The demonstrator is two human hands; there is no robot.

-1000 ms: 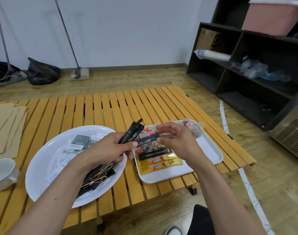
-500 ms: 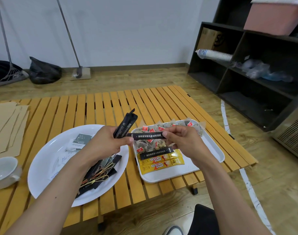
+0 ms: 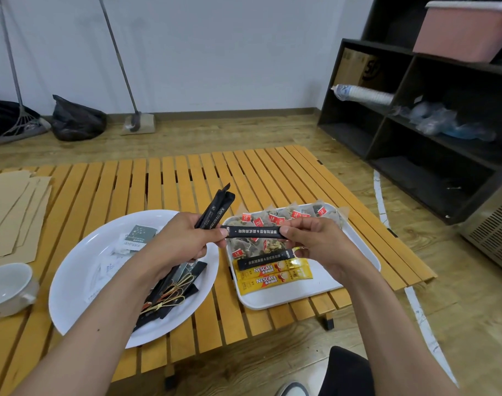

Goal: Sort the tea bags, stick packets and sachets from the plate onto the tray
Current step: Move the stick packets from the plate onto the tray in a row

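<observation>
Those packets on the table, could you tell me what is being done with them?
A person is sorting drink packets from the white plate onto the white tray. Both hands hold one black stick packet level above the tray: the right hand pinches one end, the left hand touches the other while gripping a bundle of black sticks. The tray holds tea bags, another black stick and two yellow Nescafe sticks. White sachets and black packets remain on the plate.
</observation>
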